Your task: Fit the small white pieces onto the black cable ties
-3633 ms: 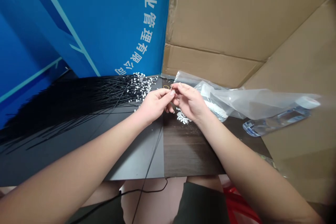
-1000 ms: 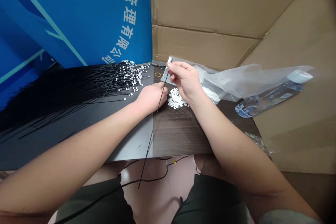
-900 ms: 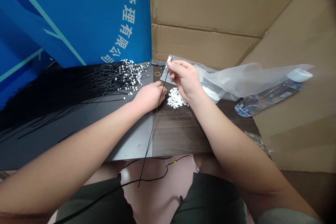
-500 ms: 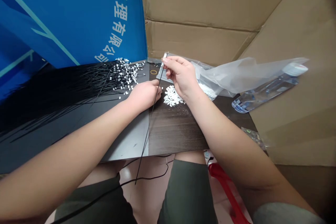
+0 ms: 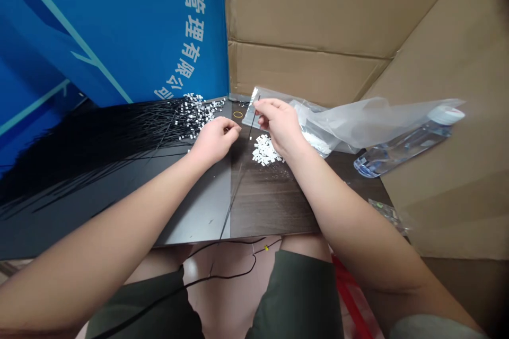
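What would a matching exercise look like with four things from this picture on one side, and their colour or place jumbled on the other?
Things:
1. Bottle
2. Ring
3. Strand
4. Small pieces

Colour or place:
A. white, in a loose heap
B. black, pinched in the right hand
C. see-through, farthest right of the four
D. yellow, lying near the fingertips of the left hand

Right pairs: 1-C, 2-D, 3-B, 4-A

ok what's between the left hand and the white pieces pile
In the head view, a thin black strand held by the right hand crosses that gap, where a loose white piece lies.
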The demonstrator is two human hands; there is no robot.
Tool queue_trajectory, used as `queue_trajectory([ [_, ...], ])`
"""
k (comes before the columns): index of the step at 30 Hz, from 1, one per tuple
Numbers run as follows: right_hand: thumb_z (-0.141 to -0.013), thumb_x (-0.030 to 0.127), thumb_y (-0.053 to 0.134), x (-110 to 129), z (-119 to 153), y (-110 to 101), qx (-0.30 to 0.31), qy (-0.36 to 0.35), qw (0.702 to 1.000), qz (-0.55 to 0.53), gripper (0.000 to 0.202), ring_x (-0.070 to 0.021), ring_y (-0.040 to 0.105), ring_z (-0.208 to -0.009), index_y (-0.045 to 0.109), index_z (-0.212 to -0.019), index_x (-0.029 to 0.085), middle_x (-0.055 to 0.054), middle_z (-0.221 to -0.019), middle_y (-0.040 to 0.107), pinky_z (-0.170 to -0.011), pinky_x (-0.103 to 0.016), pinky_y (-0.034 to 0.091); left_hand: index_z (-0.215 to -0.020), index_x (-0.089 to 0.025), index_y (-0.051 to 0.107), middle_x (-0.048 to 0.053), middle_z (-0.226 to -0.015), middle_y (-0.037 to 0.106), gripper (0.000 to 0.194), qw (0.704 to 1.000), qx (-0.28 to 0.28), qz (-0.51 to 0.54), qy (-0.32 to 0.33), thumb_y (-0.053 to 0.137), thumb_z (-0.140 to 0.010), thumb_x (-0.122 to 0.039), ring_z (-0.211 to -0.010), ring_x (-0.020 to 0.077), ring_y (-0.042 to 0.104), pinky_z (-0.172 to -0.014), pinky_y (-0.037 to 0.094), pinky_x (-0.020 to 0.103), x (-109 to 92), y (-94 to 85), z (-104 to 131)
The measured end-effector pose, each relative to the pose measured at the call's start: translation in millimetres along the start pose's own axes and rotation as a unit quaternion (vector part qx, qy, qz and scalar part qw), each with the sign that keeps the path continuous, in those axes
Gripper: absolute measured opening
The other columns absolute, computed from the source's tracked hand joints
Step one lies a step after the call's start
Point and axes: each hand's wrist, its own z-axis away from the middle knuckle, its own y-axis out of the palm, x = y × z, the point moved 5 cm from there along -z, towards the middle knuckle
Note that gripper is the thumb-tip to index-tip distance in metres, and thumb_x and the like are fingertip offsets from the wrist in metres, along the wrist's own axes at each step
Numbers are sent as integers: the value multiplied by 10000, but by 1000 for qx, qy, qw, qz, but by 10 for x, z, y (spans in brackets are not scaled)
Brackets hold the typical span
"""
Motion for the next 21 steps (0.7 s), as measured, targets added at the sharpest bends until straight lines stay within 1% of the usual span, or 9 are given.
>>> queue_trajectory([
  [2, -791, 274, 840, -69, 17, 29, 18, 29, 999, 9, 148, -76, 535, -601, 722, -771, 188, 10, -746, 652, -545, -240, 413, -901, -175, 749, 27, -783, 679, 237, 988, -43, 137, -57, 680, -919, -401, -706, 164, 575, -698, 463, 301, 93, -119, -13],
  [4, -770, 305, 861, -135, 52, 91, 51, 55, 997, 0, 179, -77, 551, -607, 732, -778, 179, 4, -760, 665, -541, -239, 427, -934, -177, 762, -1, -723, 638, 276, 967, -64, 232, -79, 736, -885, -447, -638, 136, 520, -629, 425, 276, 139, -184, -19],
  [6, -742, 337, 891, -193, 98, 161, 80, 82, 993, -26, 228, -77, 565, -614, 740, -796, 175, 3, -776, 677, -549, -239, 452, -942, -176, 772, 0, -737, 647, 282, 956, -83, 273, -72, 772, -862, -446, -641, 126, 516, -624, 423, 266, 136, -221, -18],
  [9, -688, 378, 943, -242, 157, 247, 107, 104, 986, -68, 315, -82, 583, -635, 748, -829, 175, 9, -784, 684, -579, -243, 493, -936, -171, 774, 23, -825, 706, 261, 954, -103, 279, -47, 786, -866, -422, -688, 123, 542, -671, 452, 264, 77, -241, 4],
  [12, -634, 430, 978, -226, 166, 265, 96, 66, 991, -61, 391, -89, 586, -653, 752, -834, 181, 22, -759, 678, -592, -246, 499, -929, -171, 784, 27, -843, 722, 263, 952, -103, 286, -42, 795, -869, -427, -690, 119, 546, -684, 459, 266, 23, -214, 33],
  [15, -616, 478, 978, -198, 154, 254, 80, 16, 996, -34, 429, -99, 595, -666, 763, -853, 192, 25, -754, 689, -614, -258, 506, -895, -173, 795, 13, -764, 694, 267, 934, -94, 338, -62, 825, -838, -432, -642, 113, 525, -641, 444, 266, 16, -160, 48],
  [18, -635, 497, 960, -183, 146, 245, 80, -6, 997, -8, 423, -109, 603, -676, 765, -861, 197, 15, -771, 707, -633, -273, 511, -865, -175, 797, 2, -706, 665, 250, 918, -80, 380, -78, 852, -806, -412, -607, 106, 511, -602, 427, 263, 15, -118, 48],
  [21, -711, 488, 916, -149, 145, 229, 81, -41, 995, 41, 359, -115, 584, -656, 764, -855, 197, 15, -745, 697, -624, -286, 490, -855, -178, 807, 3, -688, 663, 225, 921, -71, 375, -78, 855, -799, -390, -597, 107, 514, -590, 425, 262, -7, -118, 50],
])
